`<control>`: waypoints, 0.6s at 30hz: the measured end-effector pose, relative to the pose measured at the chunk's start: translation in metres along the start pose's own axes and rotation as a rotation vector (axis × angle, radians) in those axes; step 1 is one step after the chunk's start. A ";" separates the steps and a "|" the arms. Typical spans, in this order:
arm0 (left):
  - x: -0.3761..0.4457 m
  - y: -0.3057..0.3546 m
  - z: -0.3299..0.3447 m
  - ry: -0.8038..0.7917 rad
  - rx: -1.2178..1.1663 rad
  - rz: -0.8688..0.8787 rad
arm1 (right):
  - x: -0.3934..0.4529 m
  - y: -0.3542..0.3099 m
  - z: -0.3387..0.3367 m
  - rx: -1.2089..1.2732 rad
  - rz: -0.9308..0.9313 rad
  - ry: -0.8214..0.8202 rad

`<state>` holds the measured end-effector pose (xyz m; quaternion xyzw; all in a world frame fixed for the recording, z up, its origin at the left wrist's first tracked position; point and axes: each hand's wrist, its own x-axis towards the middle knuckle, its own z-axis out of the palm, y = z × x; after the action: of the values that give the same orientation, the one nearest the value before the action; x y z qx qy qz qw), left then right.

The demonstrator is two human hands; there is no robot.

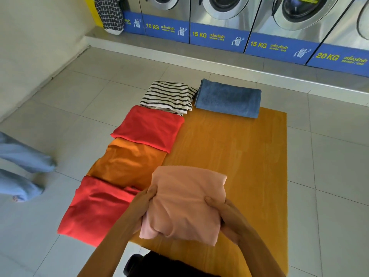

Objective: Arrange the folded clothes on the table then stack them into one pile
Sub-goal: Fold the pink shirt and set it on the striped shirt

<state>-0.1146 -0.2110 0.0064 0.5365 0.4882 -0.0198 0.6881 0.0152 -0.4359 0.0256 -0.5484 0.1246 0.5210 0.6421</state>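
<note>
I hold a folded pink garment above the near part of the wooden table, my left hand gripping its left side and my right hand its right side. Along the table's left edge lie folded pieces in a row: a red one nearest, an orange one, another red one, then a black-and-white striped one at the far end. A folded blue towel lies at the far right corner.
A row of washing machines with blue panels stands beyond the table on a raised step. Another person's legs in light blue trousers stand on the tiled floor at the left. A checked laundry bag hangs at the back left.
</note>
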 end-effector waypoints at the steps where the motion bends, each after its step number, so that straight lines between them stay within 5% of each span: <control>1: -0.003 -0.005 -0.002 0.005 -0.001 -0.008 | 0.000 0.004 0.000 0.008 0.020 0.011; 18: 0.016 0.007 0.028 -0.032 -0.054 -0.083 | 0.011 0.008 -0.028 0.075 -0.055 0.215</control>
<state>-0.0840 -0.2210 -0.0013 0.4968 0.4991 -0.0437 0.7087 0.0249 -0.4548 0.0028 -0.5800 0.1973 0.4363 0.6590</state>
